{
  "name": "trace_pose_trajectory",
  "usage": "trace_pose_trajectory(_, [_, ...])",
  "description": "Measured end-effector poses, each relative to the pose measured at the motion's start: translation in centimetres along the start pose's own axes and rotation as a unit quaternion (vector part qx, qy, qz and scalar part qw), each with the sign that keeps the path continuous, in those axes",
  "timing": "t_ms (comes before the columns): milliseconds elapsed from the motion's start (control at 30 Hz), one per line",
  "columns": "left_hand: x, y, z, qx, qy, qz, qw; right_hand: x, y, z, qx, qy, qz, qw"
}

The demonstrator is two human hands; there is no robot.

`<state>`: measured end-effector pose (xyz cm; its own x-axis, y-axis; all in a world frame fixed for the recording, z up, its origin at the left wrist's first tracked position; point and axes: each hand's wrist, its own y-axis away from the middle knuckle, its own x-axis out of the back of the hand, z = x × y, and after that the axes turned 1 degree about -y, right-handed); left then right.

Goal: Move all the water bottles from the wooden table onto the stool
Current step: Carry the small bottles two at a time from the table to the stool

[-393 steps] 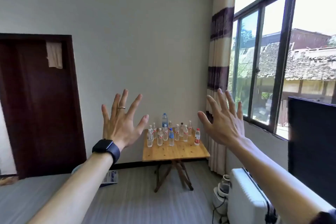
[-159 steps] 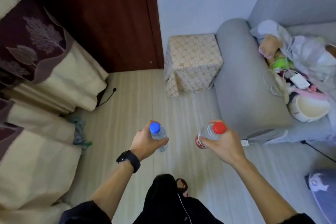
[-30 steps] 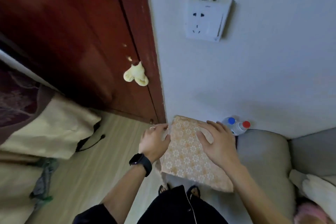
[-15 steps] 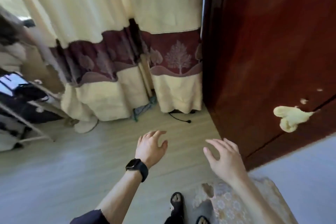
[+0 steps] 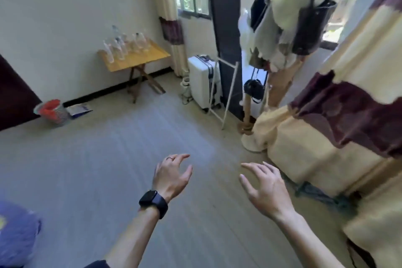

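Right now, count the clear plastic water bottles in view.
About 10 clear plastic water bottles, all clustered on the far part of the folding wooden table; blur and overlap may hide some. The left hand and right hand hold none.

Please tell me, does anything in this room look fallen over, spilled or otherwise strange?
Nothing stands out. The bottles appear upright on the wooden table, though blur hides detail. The bin by the wall stands upright, and the white suitcase too. Both hands, left and right, are empty.
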<state>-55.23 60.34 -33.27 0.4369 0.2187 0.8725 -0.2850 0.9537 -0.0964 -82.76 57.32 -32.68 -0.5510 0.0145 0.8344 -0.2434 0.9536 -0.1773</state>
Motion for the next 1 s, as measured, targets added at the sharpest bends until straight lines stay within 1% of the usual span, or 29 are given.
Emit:
trace_pose_trajectory(67, [3.2,-2.6,-3.6,0.031,-0.01,0.043,0.999,-1.8,-4.7,-4.4,0.057,0.012,-0.008,0.998])
trace_pose_trajectory(167, [7.3,-7.1,-8.0,0.058,-0.011,0.086,0.994,-4.5,-11.3,-10.8,0.109,0.012,-0.008,0.994])
trace_pose_trajectory(267, [10.8,-11.7,-11.5,0.065,-0.007,0.112,0.992,-6.9,-17.2,-16.0,0.137,0.013,-0.023,0.99])
trace_pose_trajectory(400, [14.8,-18.5,-15.0,0.049,-0.019,0.138,0.989,-9.1,-24.7,-20.9,0.154,0.018,-0.022,0.988])
trace_pose_trajectory(533, [17.1,-25.9,-17.3,0.04,-0.013,0.151,0.988,-10.4,-32.2,-23.6,0.168,0.006,-0.006,0.986])
trace_pose_trajectory(700, [17.6,-35.8,-19.7,0.042,-0.001,0.162,0.986,-12.9,-43.2,-24.6,0.178,-0.006,-0.003,0.984])
trace_pose_trajectory(867, [18.0,-45.6,-22.5,0.082,0.003,0.179,0.98,-16.1,-55.0,-25.2,0.192,-0.025,-0.021,0.981])
trace_pose_trajectory(1000, [19.6,-52.9,-24.5,0.117,0.008,0.198,0.973,-18.9,-64.5,-27.2,0.213,-0.034,-0.04,0.976])
